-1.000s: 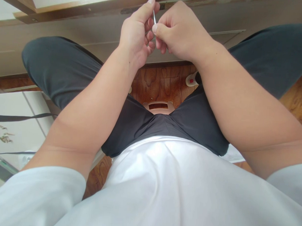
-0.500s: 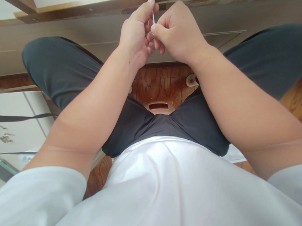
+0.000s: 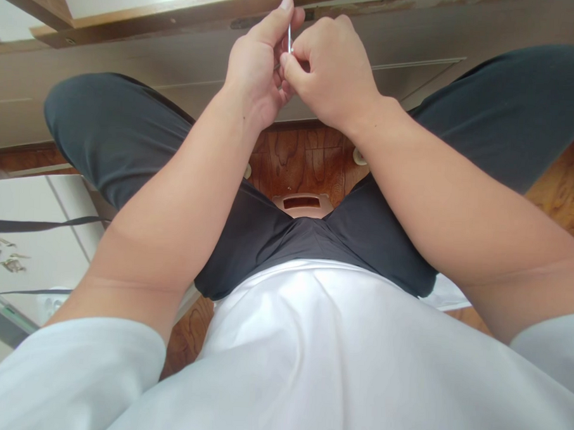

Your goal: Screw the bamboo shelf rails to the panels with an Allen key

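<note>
A thin, shiny metal rod (image 3: 289, 37) stands nearly upright between my two hands, close to the wooden edge at the top of the view. My left hand (image 3: 255, 64) has its thumb and forefinger closed at the rod's upper end, the other fingers curled behind. Lower down, my right hand (image 3: 331, 71) pinches the rod between thumb and bent forefinger, touching the left fingers. Both ends of the rod are hidden by fingers, so its exact kind does not show.
A wooden frame edge (image 3: 181, 17) runs across the top, above a pale panel (image 3: 144, 98). On a white surface (image 3: 40, 204) at the left lie several small metal fittings (image 3: 13, 265) beside dark straps (image 3: 39, 225). A pink stool (image 3: 310, 210) shows between my legs, above the wood floor (image 3: 299, 161).
My right hand has shifted a little left and down and has turned slightly at the wrist. The left hand stays nearly in place, and the rod stands more upright.
</note>
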Demonstrator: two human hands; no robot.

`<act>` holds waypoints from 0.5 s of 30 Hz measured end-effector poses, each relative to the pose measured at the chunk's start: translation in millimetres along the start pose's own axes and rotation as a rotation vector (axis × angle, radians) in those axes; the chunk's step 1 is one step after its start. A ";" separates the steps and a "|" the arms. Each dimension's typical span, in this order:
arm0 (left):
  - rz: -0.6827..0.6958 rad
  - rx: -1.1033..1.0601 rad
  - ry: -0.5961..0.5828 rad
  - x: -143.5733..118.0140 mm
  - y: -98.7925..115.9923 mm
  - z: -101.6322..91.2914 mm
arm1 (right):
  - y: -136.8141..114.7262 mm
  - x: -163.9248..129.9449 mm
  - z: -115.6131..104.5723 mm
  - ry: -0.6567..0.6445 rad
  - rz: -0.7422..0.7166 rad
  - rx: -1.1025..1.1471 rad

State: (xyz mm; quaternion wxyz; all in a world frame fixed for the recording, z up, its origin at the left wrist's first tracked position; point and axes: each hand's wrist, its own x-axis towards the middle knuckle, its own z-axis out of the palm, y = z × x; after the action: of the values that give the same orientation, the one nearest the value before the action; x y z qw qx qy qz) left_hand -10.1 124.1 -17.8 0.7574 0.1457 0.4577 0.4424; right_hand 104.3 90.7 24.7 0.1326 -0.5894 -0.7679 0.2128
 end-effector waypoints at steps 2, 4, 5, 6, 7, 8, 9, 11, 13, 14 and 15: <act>0.054 0.054 -0.039 0.2 0.7 -0.7 | 1.9 1.5 3.5 0.001 -0.026 -0.033; 0.055 0.056 -0.037 0.9 1.2 -1.5 | 2.5 2.0 5.9 0.012 -0.034 -0.058; 0.057 0.049 -0.030 1.6 1.2 -2.0 | 2.6 2.0 6.8 0.018 -0.034 -0.062; 0.064 0.045 -0.029 2.6 1.0 -2.7 | 2.7 1.9 7.5 0.020 -0.030 -0.060; 0.068 0.042 -0.035 3.7 0.6 -3.4 | 2.8 1.9 8.2 0.022 -0.025 -0.058; 0.071 0.039 -0.045 4.9 0.1 -4.3 | 3.0 1.8 8.9 0.026 -0.021 -0.054; 0.071 0.040 -0.058 6.1 -0.5 -5.3 | 3.2 1.8 9.5 0.031 -0.016 -0.051; 0.075 0.050 -0.087 7.7 -1.4 -7.3 | 3.9 1.8 10.5 0.042 -0.016 -0.044; 0.077 0.070 -0.099 7.8 -1.9 -8.8 | 4.4 1.8 11.0 0.051 -0.021 -0.038; 0.078 0.080 -0.099 7.4 -2.0 -9.4 | 4.5 1.7 11.0 0.050 -0.023 -0.033; 0.077 0.092 -0.096 6.7 -2.1 -9.7 | 4.6 1.6 10.7 0.046 -0.024 -0.025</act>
State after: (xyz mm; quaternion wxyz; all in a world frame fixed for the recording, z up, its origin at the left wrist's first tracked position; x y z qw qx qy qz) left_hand -15.7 126.5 -28.1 0.7534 0.2190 0.4347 0.4421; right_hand 102.9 91.3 13.1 0.1454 -0.5866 -0.7742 0.1878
